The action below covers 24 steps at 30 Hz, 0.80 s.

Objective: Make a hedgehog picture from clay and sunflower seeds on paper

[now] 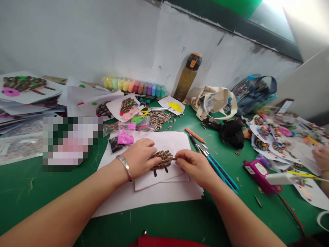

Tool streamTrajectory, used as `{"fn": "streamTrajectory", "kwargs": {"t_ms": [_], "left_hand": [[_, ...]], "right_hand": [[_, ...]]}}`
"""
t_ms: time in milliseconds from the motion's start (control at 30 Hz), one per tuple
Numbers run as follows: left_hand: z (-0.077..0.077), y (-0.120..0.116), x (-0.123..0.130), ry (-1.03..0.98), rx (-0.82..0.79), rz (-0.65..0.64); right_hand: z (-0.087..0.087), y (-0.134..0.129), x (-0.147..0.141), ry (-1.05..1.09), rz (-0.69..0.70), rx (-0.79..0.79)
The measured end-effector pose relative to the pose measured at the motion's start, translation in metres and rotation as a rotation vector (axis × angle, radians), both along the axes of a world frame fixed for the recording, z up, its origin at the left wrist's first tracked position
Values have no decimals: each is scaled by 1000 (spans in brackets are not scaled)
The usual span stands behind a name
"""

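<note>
A seed-covered animal figure [162, 160], made of overlapping striped sunflower seeds with short black legs, lies on white paper [149, 183] in front of me. My left hand [142, 155], with a silver bangle on its wrist, rests at the figure's left side, fingers stretched out and thumb on the seeds. From the right, my right hand [189, 163] pinches a small dark sunflower seed [174, 159] at the figure's right end. Beyond the paper lies a pile of loose seeds [160, 119]. Packets of pink clay [125, 135] and black clay [116, 144] sit beside my left hand.
Blue-handled tools [218, 168] and an orange stick [195, 135] lie right of the paper. A bottle [187, 77] and a row of coloured clay [136, 87] stand by the wall. Right are a magenta glue-gun-like device [262, 175] and another person's hand [321, 157]. Finished pictures [28, 87] stack left.
</note>
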<state>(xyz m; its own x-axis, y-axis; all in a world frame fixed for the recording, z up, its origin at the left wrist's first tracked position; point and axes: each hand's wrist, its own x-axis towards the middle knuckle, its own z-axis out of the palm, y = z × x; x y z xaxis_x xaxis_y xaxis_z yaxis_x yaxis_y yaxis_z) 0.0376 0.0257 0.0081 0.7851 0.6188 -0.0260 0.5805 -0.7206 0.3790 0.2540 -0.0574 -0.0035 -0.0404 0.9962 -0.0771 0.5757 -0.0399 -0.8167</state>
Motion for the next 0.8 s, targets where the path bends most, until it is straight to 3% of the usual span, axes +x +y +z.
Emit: {"fn": "streamTrajectory", "kwargs": {"t_ms": [333, 800], "left_hand": [[-1, 0, -1, 8, 10, -9], [-2, -1, -1, -11, 31, -14]], "right_hand": [[-11, 3, -6, -119, 32, 242], [-17, 3, -9, -120, -12, 244]]}}
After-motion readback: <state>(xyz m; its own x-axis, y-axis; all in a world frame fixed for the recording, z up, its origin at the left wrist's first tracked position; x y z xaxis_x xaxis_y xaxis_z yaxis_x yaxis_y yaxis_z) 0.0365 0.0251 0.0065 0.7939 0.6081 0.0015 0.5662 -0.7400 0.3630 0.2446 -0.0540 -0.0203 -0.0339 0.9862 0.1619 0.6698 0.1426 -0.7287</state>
